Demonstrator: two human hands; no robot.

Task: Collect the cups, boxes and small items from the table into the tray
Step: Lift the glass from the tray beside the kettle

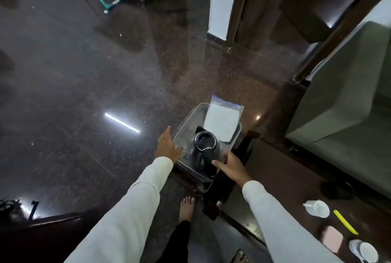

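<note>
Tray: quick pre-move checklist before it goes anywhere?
1. Left hand on the tray edge: ok.
2. Right hand on the near right side: ok, grip depth cannot tell.
3. Kettle upright inside: ok.
4. Plastic bag contained: not ok, leans out over the far rim.
5. Table items collected: not ok; two cups, yellow pen and pink box remain.
6. Tray support underneath: cannot tell.

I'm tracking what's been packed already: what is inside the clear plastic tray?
The clear plastic tray holds a black electric kettle and a clear zip bag of white material. Whatever lies beneath them is hidden.
</note>
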